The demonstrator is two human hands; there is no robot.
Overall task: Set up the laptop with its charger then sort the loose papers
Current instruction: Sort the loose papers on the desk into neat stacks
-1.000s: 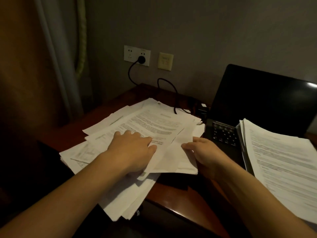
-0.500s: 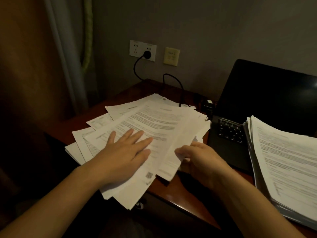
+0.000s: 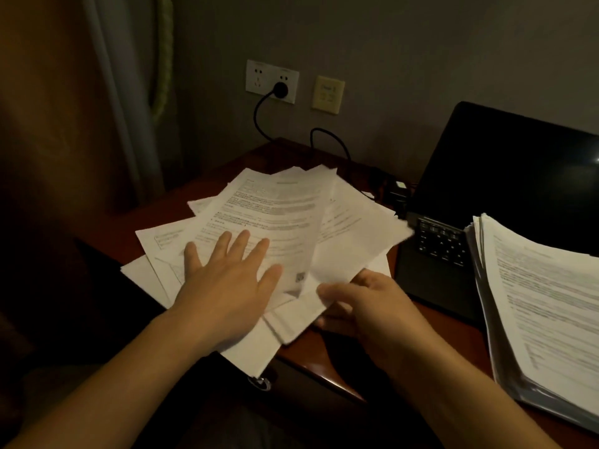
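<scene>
While pressing the left hand (image 3: 227, 283) palm-down on the loose papers (image 3: 285, 205), fingers straight and spread, gripping nothing with it. Just right of it, low in the centre of the frame, the right hand (image 3: 366, 306) pinching the near edge of a few of those sheets: thumb on top, fingers curled beneath. Fanned untidily across the middle of the frame, these papers, overlapping at many angles on the reddish desk (image 3: 324, 367), some corners hanging past its near edge above a round drawer knob (image 3: 259, 382). Right-hand corners reaching the keyboard of the laptop (image 3: 502, 176); touching or only in front of it, cannot tell. Open at the upper right, that laptop, screen dark. Over the right part of its base, at the right edge of the frame, a squared stack of printed sheets (image 3: 544, 303). Just left of the laptop's hinge, a black charger brick (image 3: 395, 189), blurred; whether joined to the laptop, cannot tell. Behind the papers, a black cable (image 3: 330, 137) looping above the desk's far edge, and a black plug (image 3: 280, 90) in the white wall socket (image 3: 259, 79) at upper centre. Right of the socket, a yellowish wall plate (image 3: 328, 94). Curtain (image 3: 107, 92) at upper left.
</scene>
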